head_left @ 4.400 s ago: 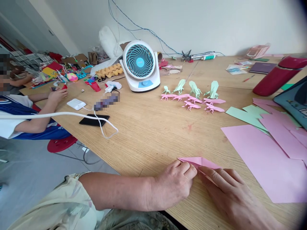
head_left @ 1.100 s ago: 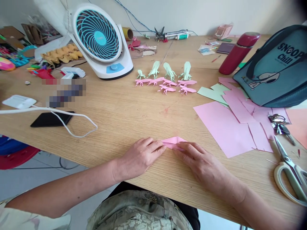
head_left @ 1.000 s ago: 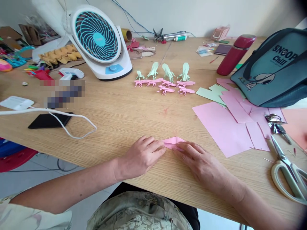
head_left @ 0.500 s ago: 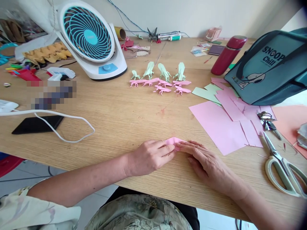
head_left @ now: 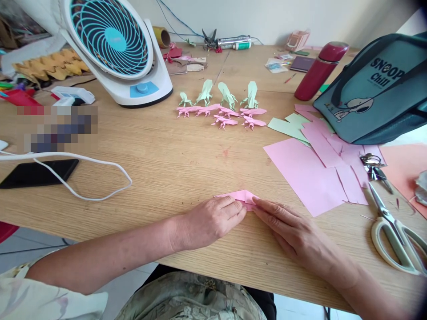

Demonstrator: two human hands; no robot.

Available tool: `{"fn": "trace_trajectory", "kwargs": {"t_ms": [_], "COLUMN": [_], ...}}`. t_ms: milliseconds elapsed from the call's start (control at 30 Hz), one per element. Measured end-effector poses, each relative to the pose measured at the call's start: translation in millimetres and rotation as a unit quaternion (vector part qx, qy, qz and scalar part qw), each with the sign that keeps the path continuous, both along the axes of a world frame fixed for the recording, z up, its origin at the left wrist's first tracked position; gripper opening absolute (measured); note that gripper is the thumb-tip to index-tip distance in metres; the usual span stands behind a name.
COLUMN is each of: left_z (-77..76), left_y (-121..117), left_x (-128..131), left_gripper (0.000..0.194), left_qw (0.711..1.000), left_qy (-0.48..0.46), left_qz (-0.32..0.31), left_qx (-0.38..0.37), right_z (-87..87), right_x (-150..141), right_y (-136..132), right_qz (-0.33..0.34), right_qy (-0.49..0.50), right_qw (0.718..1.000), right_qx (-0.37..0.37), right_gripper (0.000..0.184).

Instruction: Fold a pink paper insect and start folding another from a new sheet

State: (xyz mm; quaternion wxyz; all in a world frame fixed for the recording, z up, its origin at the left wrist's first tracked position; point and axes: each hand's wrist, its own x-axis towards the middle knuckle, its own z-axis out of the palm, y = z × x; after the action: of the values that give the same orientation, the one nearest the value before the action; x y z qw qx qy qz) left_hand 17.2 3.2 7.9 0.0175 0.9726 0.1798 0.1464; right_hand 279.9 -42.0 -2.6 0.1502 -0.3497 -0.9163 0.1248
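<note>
On the table (head_left: 173, 164), touching folded pink paper (head_left: 239, 194), laid lengthwise left to right, with left hand (head_left: 213, 220) along its near side, right hand (head_left: 295, 231) at its right end. Pinched or pressed, cannot tell.

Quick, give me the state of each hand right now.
Left hand: closed on the folded paper.
Right hand: touching the folded paper's right end; whether it grips cannot be told.
</note>
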Motion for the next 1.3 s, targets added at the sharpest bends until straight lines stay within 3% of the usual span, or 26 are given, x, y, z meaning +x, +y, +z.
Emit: {"fn": "trace_trajectory", "kwargs": {"t_ms": [167,300,567,767,867,1000,1100,1300], "left_z": [-7.4,-9.4,3.1,5.0,7.4,6.1,-1.9,-6.4], "left_y": [1.7,0.4,-12.0,-6.2,7.9,28.3,42.8,45.4], "left_x": [-4.3,-5.1,12.6,21.8,16.1,4.7,0.8,0.2], "left_gripper": [0.038,0.044,0.053,0.041,0.032,0.029,0.031,0.03], "left_qw": [1.0,0.998,0.999,0.999,1.0,0.997,0.99,0.983], "left_qy": [-0.024,-0.025,0.033,0.021,0.019,-0.044,-0.05,-0.04], "left_qz": [-0.01,0.01,0.002,0.026,-0.012,-0.063,-0.129,-0.13], "left_qx": [-0.017,-0.064,-0.005,-0.012,-0.003,-0.027,-0.036,-0.119], "right_z": [3.2,2.0,-10.5,-26.9,-33.9,-21.3,-8.5,-0.9], "right_x": [-3.8,-1.0,-5.9,-3.5,4.7,4.7,-2.6,-6.1], "right_y": [2.9,-3.4,-13.7,-7.8,-4.8,-7.0,-1.6,23.7], "right_qz": [0.0,-0.048,-0.122,-0.091,-0.067,-0.05,-0.052,-0.01], "right_qy": [-0.019,-0.033,-0.067,-0.073,-0.071,-0.082,-0.078,-0.04], "right_qw": [1.0,0.996,0.986,0.98,0.976,0.98,0.989,0.998], "right_qx": [0.016,0.068,0.091,0.159,0.197,0.172,0.114,0.044], "right_gripper": [0.054,0.046,0.043,0.048,0.049,0.047,0.052,0.053]}}
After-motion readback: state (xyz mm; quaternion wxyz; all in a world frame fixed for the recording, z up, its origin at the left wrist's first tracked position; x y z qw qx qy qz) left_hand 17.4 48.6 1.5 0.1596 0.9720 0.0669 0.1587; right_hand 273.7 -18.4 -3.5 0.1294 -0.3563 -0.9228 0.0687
